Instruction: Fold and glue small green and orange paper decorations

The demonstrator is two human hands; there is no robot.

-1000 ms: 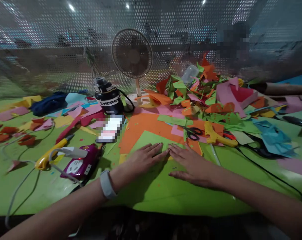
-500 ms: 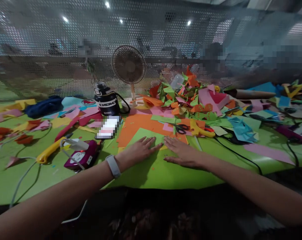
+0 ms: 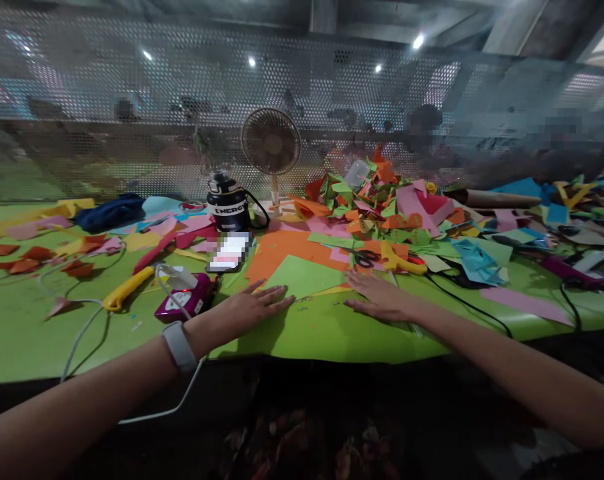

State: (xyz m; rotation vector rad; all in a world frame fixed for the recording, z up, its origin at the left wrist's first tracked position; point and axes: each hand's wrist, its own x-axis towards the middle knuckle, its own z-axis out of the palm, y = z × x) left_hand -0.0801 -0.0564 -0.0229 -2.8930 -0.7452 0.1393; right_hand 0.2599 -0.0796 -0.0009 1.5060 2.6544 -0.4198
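Observation:
A light green paper sheet lies over a large orange sheet on the green-covered table. My left hand rests flat with fingers spread, its fingertips at the green sheet's lower left edge. On the other side, my right hand lies palm down with fingers apart, touching the right edge of the papers. Neither hand grips anything. Black scissors and a yellow glue gun lie just beyond my right hand.
A purple power socket, a yellow tool and white cables lie at the left. Behind are a phone, a dark bottle, a fan and a heap of paper scraps.
My hands have moved apart, my left hand going left and my right hand slightly right, uncovering more of the green sheet. The camera view has shifted a little.

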